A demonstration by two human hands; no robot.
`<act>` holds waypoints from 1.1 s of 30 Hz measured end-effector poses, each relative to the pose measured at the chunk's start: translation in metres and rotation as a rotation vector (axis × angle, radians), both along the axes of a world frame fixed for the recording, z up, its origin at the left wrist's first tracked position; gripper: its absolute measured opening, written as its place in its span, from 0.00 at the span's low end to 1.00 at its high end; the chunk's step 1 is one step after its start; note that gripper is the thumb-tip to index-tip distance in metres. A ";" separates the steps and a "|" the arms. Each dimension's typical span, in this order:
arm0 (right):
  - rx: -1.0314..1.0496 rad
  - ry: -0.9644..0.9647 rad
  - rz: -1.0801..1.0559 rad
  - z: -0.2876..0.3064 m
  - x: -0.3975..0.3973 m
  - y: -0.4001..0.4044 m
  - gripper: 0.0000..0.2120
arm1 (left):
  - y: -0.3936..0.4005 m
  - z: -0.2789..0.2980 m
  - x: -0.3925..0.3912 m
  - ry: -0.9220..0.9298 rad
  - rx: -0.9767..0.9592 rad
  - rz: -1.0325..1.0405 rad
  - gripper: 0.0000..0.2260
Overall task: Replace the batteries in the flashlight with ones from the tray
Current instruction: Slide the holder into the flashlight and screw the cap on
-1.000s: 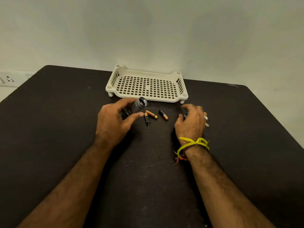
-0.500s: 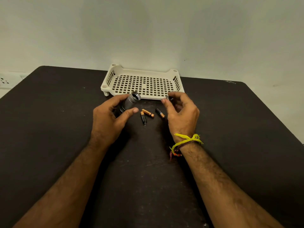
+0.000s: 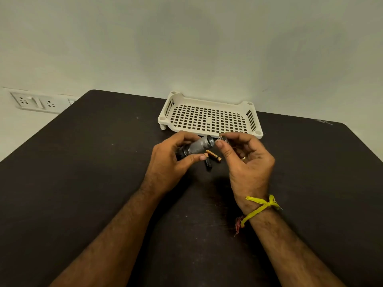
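- A wall socket plate (image 3: 33, 102) sits far left, behind the dark table (image 3: 83, 162).
- The left hand (image 3: 167, 168) is closed around the flashlight (image 3: 196, 147), a grey metal body held above the table with its open end pointing right.
- Below that open end, 2 batteries (image 3: 213, 157) lie loose on the table, one partly hidden by the left thumb.
- The right hand (image 3: 246, 162) pinches a small dark piece (image 3: 222, 139), likely the end cap or battery holder, just beside the open end; I cannot tell which.
- Behind the hands, the white tray (image 3: 209, 119) shows no batteries.
- My judgement: the flashlight is open and the swap looks underway or nearly done; whether fresh cells are inside is hidden. Closing it remains.
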State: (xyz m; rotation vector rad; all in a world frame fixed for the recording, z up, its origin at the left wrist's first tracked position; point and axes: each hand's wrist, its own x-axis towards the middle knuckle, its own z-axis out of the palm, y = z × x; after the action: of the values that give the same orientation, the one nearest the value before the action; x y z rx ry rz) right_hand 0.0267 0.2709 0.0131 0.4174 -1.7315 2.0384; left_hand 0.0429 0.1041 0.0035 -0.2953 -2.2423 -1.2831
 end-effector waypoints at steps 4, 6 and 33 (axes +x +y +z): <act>-0.003 -0.020 0.060 0.002 -0.004 0.004 0.11 | -0.001 0.001 0.001 -0.005 -0.092 -0.012 0.17; -0.005 -0.038 0.089 0.001 -0.006 0.007 0.11 | -0.001 0.001 0.002 0.012 -0.100 0.002 0.17; 0.151 -0.174 0.170 -0.001 -0.005 0.010 0.12 | -0.008 0.000 0.003 -0.233 0.655 -0.225 0.13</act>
State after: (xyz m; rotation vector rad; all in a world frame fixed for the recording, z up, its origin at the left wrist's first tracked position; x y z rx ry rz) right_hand 0.0214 0.2812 0.0123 0.4598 -2.0258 2.1225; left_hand 0.0464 0.0964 0.0039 -0.1556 -1.8583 -2.1758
